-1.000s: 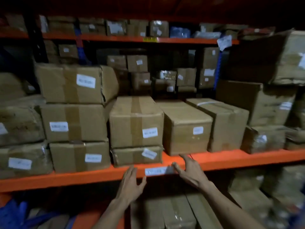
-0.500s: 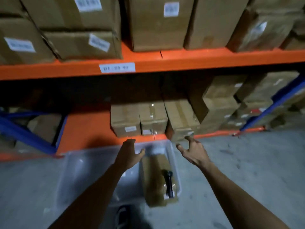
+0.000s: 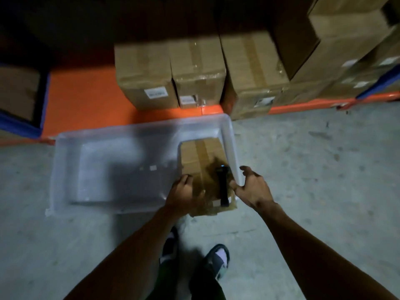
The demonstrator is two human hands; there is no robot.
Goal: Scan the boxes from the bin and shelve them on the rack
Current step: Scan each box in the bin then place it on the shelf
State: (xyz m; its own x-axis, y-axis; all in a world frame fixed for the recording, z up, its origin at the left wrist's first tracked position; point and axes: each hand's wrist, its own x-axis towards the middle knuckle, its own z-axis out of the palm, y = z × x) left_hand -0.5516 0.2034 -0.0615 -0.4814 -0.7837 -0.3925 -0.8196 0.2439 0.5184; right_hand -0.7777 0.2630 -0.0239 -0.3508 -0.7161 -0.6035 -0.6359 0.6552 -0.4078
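Cardboard box against bin right wall; left hand resting on it, right hand spread.

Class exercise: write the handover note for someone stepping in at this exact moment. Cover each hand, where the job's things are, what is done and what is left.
Left hand: fingers resting on the cardboard box, no firm grip visible.
Right hand: open, at the right rim of the clear plastic bin, holding nothing.
The box stands in the bin's right end on the floor, with the black handheld scanner lying on top.
Done: nothing visibly lifted; whether the box is scanned cannot be told.
Left: take the scanner, scan the box, shelve it on the orange rack.
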